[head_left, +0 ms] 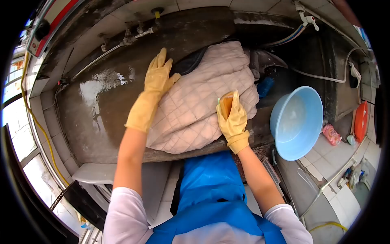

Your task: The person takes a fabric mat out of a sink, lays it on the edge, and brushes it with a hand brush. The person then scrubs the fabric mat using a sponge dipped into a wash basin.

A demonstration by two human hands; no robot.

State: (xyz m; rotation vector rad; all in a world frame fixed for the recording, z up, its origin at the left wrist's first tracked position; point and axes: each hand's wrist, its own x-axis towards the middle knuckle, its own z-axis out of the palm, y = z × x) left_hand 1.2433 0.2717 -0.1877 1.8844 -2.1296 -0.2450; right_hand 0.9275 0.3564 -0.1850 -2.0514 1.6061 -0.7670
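Observation:
A pale pink quilted cloth (191,107), diamond-stitched and wrinkled, lies spread over the wet dark slab (105,122). A dark edging (191,63) shows along its upper left side. My left hand (157,79), in a yellow rubber glove, is at the cloth's left edge with its fingers stretched out and nothing held. On the cloth's right part, my right hand (233,122), gloved the same way, is closed around an amber-brown block (226,106) with a thin green edge. Its exact kind is unclear, partly covered by the glove.
A light blue basin (302,122) with cloudy liquid stands at right. Behind the slab are metal taps (129,38) and a white tap (310,21) with a hose (284,40). Beyond the basin lie a pink packet (332,134) and an orange-red dustpan-like piece (360,122).

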